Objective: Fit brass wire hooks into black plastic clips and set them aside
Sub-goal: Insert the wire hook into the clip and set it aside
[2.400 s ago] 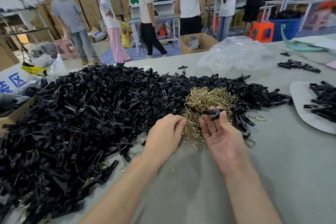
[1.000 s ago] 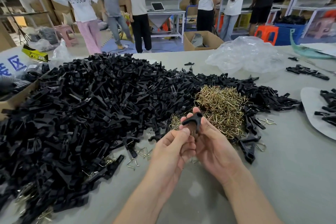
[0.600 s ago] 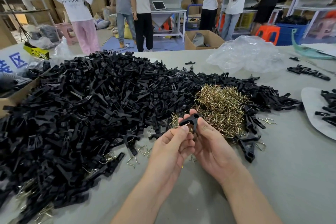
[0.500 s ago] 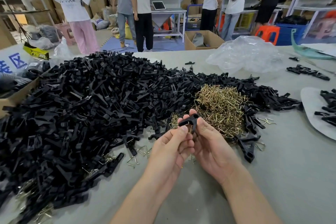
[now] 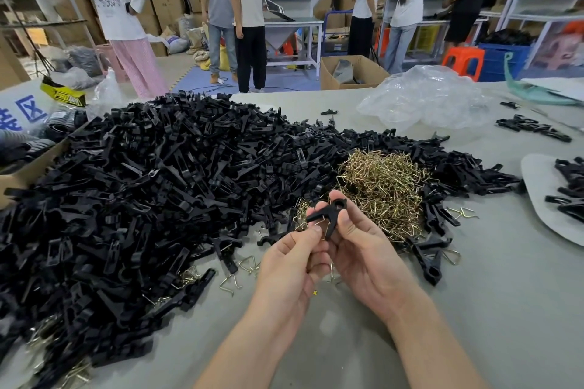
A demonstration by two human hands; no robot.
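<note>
Right hand (image 5: 363, 249) pinches a black plastic clip (image 5: 328, 215); left hand (image 5: 290, 262) pinches a brass wire hook (image 5: 323, 228) against it — brass hook pile (image 5: 385, 186) just far of them, clip heap (image 5: 158, 193) left.

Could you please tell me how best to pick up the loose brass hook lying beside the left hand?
Pinch the brass hook across its two angled sides, coming down from above: it lies flat on the table, apart from the clip pile, with bare surface around it.
</note>
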